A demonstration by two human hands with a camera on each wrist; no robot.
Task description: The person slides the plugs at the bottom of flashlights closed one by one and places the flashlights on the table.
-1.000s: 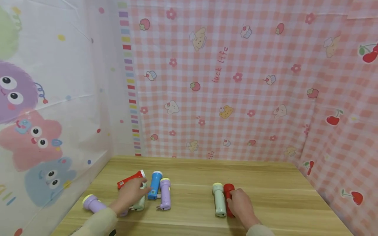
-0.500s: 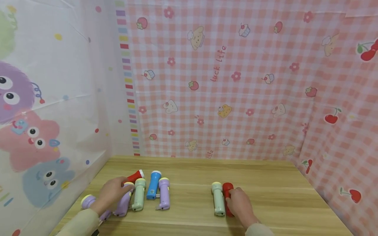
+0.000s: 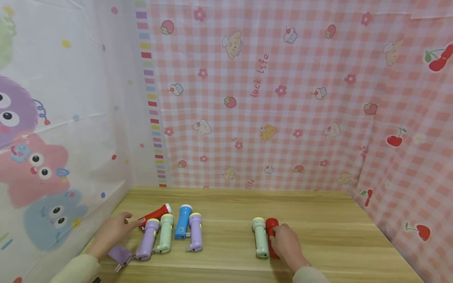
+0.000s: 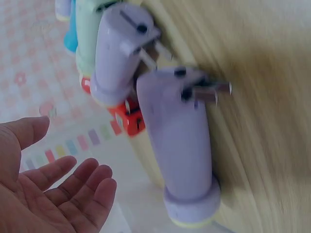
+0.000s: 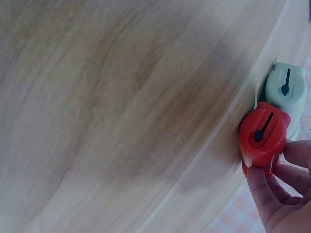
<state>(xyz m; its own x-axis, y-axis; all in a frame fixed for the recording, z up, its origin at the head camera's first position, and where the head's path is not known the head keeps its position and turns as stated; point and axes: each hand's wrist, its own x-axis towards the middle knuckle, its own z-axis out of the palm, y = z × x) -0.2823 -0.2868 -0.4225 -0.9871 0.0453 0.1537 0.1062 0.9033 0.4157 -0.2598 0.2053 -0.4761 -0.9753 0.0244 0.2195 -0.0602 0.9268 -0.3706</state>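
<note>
At the left of the head view my left hand hovers over a purple flashlight, covering its head end. In the left wrist view that hand's fingers are apart and loosely bent with nothing between them, beside the same flashlight, whose metal plug prongs stick out. My right hand holds a red flashlight lying on the table. Thumb and fingers pinch its sides in the right wrist view. A light green flashlight lies alongside on its left.
Left of centre lie another purple flashlight, a green one, a red one with a white head, a blue one and a further purple one. A checked pink cloth hangs behind the wooden table.
My left hand has moved left, away from the green flashlight, past the second purple one, to the leftmost purple one. My right hand stays on the red flashlight. The view has shifted slightly.
</note>
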